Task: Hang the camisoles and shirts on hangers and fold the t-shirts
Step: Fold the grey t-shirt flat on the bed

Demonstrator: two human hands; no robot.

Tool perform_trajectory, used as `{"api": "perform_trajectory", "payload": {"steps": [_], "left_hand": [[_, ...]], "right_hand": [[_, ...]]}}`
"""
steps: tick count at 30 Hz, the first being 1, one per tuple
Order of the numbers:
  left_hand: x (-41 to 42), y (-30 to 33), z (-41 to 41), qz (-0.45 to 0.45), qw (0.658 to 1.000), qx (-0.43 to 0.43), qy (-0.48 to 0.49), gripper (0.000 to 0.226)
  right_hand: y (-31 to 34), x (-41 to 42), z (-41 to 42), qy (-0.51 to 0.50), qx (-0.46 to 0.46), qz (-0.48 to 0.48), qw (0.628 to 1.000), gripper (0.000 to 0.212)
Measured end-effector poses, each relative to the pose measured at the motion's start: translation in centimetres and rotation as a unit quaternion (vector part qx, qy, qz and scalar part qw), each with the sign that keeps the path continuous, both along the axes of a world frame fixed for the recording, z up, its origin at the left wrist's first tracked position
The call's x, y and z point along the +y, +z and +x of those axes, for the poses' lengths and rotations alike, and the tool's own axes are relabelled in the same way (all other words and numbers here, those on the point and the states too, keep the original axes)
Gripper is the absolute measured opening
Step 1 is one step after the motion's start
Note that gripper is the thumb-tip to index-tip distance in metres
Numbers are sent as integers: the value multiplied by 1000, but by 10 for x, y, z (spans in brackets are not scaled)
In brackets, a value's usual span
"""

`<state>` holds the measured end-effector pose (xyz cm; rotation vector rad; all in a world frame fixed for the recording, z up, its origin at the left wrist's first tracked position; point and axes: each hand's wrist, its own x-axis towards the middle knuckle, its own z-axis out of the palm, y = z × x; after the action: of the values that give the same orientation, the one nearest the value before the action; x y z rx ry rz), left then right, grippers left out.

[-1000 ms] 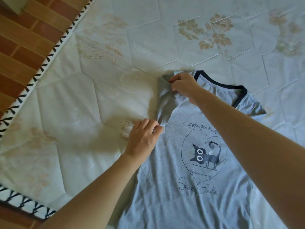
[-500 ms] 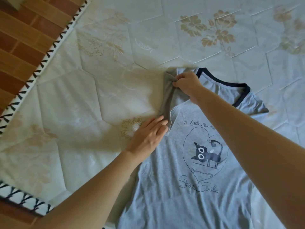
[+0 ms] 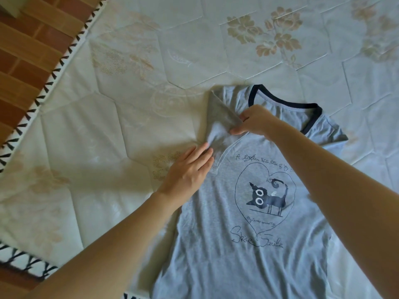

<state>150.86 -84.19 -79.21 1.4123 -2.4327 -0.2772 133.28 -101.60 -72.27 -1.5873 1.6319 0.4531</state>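
Head view: grey t-shirt (image 3: 226,244) with navy collar and cat print lies on a quilted mattress (image 3: 108,126); right hand (image 3: 254,121) pinches its sleeve (image 3: 220,119), left hand (image 3: 190,169) presses flat, open; wood floor (image 3: 26,50) beyond.

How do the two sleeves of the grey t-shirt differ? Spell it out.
The left sleeve is folded inward over the t-shirt, pinched by the right hand, while the left hand presses flat below it. The right sleeve lies spread flat on the mattress, untouched. Both are short and grey.
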Motion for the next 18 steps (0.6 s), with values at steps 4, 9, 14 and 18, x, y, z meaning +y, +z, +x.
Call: {"api": "perform_trajectory", "payload": {"steps": [4, 9, 14, 18], "left_hand": [[5, 0, 8, -16, 999, -16, -32, 41], [10, 12, 1, -8, 1000, 4, -1, 34], [2, 21, -18, -17, 997, 18, 66, 24], [1, 17, -28, -32, 993, 15, 109, 13]], "right_hand": [[-2, 5, -9, -51, -10, -31, 998, 33], [-8, 24, -11, -87, -54, -183, 978, 24], [-8, 45, -22, 73, -178, -276, 942, 29], [-11, 57, -26, 185, -181, -210, 943, 28]]}}
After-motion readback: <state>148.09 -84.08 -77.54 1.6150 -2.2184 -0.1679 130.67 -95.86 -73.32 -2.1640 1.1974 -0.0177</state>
